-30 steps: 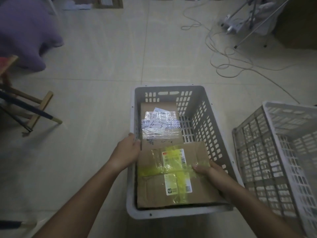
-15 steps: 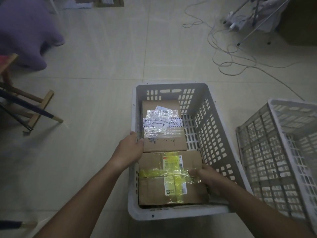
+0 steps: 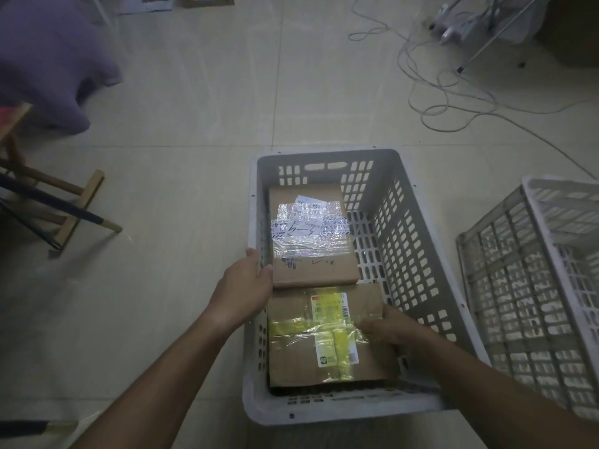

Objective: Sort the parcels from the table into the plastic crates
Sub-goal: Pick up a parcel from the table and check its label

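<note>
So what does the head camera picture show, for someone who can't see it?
Two hands set a yellow-taped parcel into a grey crate on the floor, in front of a clear-taped parcel. The left hand holds the crate's left rim; the right hand rests on the parcel. A second crate stands to the right.

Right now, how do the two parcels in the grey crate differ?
The near parcel is bound with yellow tape; the far parcel has clear tape over white labels. The right hand rests on the near one; the far one has handwriting. Both are brown cardboard, lying flat in the crate.
</note>
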